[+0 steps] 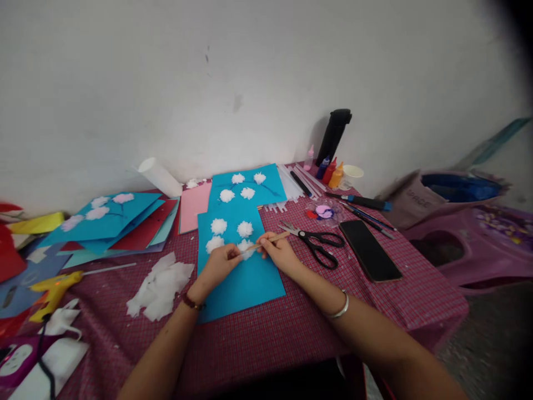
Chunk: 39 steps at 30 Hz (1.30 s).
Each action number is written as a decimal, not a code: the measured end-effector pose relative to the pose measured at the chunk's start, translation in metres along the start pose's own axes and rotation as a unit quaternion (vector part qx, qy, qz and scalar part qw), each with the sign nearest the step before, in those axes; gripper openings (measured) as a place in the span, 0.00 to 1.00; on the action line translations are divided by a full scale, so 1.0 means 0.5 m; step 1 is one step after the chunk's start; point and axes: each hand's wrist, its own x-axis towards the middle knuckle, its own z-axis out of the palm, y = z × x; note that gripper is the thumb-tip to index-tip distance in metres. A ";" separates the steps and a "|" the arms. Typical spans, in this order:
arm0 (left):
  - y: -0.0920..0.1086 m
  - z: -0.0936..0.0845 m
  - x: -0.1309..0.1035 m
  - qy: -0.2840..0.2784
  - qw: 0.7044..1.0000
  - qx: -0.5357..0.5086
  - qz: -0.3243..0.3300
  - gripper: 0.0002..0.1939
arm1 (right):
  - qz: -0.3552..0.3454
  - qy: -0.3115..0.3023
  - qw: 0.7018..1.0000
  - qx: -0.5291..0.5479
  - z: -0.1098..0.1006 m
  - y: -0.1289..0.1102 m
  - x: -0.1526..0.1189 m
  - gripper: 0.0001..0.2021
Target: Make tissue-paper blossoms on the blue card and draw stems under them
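A blue sheet (250, 286) lies on the table under my hands, with several white fluffy paper flowers (219, 226) on its upper part. My left hand (221, 263) is closed in a pinch at the left end of a thin light-brown stick (281, 236). Farther along that stick, the fingers of my right hand (278, 254) are closed round it. The stick runs slantwise above the lowest flower, which my fingers partly hide. Just right of my right hand, black-handled scissors (318, 238) lie with their blades slightly apart.
Torn white tissue (161, 286) and a yellow glue gun (56, 289) lie left. Behind is another blue sheet with flowers (262, 191). A phone (370, 250), paint bottles (328, 172), a paint palette (323, 211) and a black bottle (333, 136) stand or lie right.
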 end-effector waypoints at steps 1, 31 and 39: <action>-0.002 0.000 0.001 0.000 1.000 -0.003 -0.002 0.07 | -0.002 0.007 1.000 0.003 -0.001 -0.001 -0.001 0.09; 0.009 -0.017 0.000 -0.006 0.990 0.126 0.059 0.07 | -0.030 0.042 0.999 -0.016 -0.010 -0.009 -0.006 0.09; 0.004 -0.009 0.005 0.000 0.992 0.111 0.057 0.06 | -0.056 -0.018 0.998 -0.023 -0.004 -0.015 -0.023 0.10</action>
